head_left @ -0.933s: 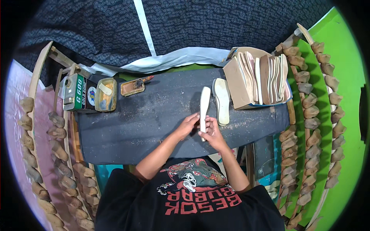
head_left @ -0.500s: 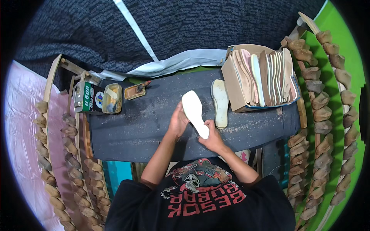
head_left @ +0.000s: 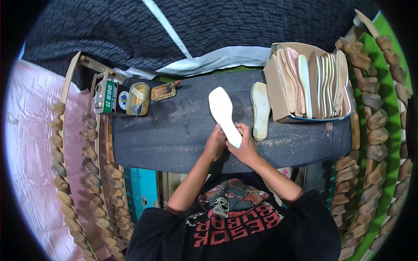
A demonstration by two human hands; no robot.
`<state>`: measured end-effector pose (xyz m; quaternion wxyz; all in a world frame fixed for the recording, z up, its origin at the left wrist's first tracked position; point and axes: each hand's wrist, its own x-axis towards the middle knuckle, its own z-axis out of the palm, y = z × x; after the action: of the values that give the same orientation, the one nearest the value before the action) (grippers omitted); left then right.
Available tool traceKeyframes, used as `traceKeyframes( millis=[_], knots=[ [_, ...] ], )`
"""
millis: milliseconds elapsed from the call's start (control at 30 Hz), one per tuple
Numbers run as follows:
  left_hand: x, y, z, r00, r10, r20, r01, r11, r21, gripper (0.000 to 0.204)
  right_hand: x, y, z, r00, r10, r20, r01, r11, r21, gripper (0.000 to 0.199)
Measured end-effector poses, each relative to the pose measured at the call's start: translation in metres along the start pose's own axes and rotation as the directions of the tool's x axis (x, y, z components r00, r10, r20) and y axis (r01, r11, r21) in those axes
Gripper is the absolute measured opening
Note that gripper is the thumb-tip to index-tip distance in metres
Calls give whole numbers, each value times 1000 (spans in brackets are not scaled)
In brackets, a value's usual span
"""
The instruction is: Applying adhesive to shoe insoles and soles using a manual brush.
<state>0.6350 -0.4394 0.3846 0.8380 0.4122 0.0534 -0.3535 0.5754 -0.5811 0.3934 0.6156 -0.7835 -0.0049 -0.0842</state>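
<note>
Our right hand is clamping the white sole's narrow end between thumb and fingers; our left hand is touching its near-left edge, but the sole is hiding those fingertips, so we cannot tell their grip. We are seemingly handling the sole above the dark table, broad end pointing toward eleven o'clock; any next move is calling for steady support. A pale sole is lying toward one o'clock. Unlike earlier, our left hand is sitting nearer the narrow end.
</note>
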Motion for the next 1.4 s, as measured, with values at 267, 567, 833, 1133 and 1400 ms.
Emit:
traceKeyframes(
  millis=[267, 567, 833, 1133, 1400],
  knots=[
    [-25, 25, -46, 990, 32, -138, -17, 994, 113, 46, -9, -12, 50, 990, 140, -26, -142, 984, -109, 69],
    [-67, 72, -88, 994, -104, -13, 102, 988, -115, 49, 28, -50, 111, 973, 153, 173, -162, 986, 41, 48],
    [-51, 96, -141, 988, -59, 142, 89, 973, -215, 85, 36, -69, 158, 970, 111, 218, -95, 992, -85, 43],
    [-66, 107, -166, 994, 20, 109, 0, 982, -187, 77, 116, -48, 170, 940, 336, 62, -337, 941, 13, 36],
    [-76, 113, -159, 995, 77, 69, -67, 988, -136, 71, 240, -9, 196, 852, 497, 162, -516, 850, 105, 75]
  ],
)
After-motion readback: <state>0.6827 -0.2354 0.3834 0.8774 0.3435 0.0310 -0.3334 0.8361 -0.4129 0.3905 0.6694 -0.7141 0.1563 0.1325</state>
